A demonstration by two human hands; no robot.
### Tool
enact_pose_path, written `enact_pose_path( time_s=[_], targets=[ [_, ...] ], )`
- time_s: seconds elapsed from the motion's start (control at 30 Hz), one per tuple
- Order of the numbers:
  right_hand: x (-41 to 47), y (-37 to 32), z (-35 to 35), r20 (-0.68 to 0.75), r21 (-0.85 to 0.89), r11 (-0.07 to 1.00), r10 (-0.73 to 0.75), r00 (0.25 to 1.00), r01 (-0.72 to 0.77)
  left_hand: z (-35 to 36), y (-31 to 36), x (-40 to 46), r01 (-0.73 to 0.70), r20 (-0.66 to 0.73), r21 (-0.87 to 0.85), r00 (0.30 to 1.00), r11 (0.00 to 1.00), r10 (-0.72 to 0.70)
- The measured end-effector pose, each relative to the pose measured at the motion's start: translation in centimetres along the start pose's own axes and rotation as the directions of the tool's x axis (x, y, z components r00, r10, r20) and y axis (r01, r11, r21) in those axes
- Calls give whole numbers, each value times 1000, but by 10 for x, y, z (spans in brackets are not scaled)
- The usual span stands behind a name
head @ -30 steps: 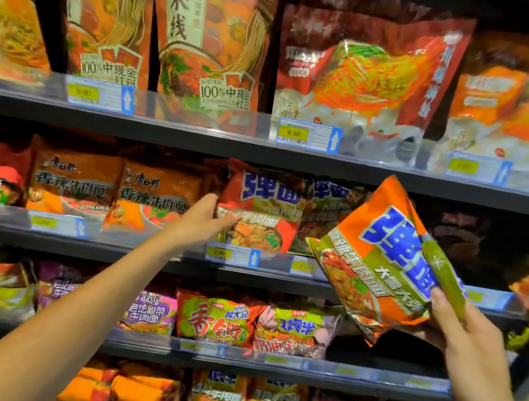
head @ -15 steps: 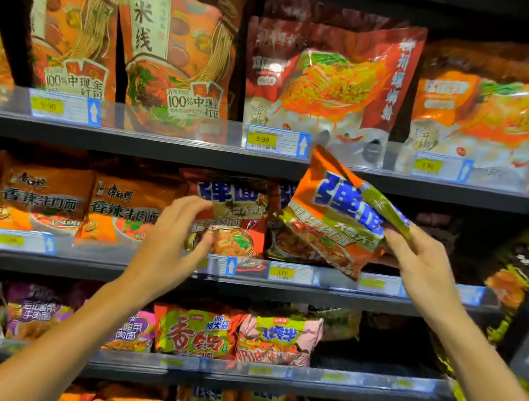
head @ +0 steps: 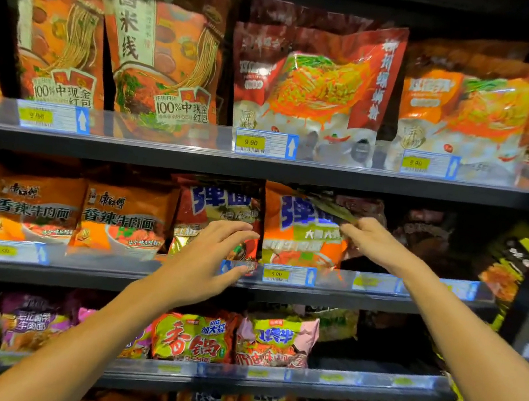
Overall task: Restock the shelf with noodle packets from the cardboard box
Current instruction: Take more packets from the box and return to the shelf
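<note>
Two hands work the middle shelf [head: 242,288]. The right hand [head: 376,240] pinches the orange noodle packet [head: 302,237] by its top; the left hand [head: 208,260], fingers apart, holds nothing. Seat the packet upright behind the rail, then release.

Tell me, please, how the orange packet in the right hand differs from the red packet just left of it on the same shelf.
The orange packet has an orange ground; the red packet has a red one. The right hand pinches the orange packet at its top corner; the left hand is in front of the red packet, fingers extended. Both stand upright behind the shelf rail and carry the same large blue characters.
</note>
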State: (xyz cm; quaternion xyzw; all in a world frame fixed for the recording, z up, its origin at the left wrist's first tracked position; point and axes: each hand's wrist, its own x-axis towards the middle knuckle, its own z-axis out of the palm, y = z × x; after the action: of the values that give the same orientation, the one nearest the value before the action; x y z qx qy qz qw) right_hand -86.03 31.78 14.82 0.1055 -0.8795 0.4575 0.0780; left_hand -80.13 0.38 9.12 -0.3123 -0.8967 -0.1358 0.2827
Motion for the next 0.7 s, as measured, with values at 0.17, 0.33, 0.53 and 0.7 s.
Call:
enact_pose_path(
  time_s=[0.17, 0.33, 0.53, 0.7],
  targets=[
    [0, 3, 21, -252, -51, 992, 99, 963, -116, 11, -1, -1, 22, 46, 101, 999, 995, -27],
    [-10, 22, 28, -253, -69, 997, 21, 967, -39, 16, -4, -13, 100, 53, 198, 992, 975, -113],
    [-16, 29, 41, -10, -266, 944, -207, 978, 197, 14, -4, -26, 199, 76, 311, 969, 929, -233],
    [-16, 22, 66, 51, -366, 892, -266, 963, 266, 18, -9, -29, 267, 92, 334, 945, 904, -313]
  ],
)
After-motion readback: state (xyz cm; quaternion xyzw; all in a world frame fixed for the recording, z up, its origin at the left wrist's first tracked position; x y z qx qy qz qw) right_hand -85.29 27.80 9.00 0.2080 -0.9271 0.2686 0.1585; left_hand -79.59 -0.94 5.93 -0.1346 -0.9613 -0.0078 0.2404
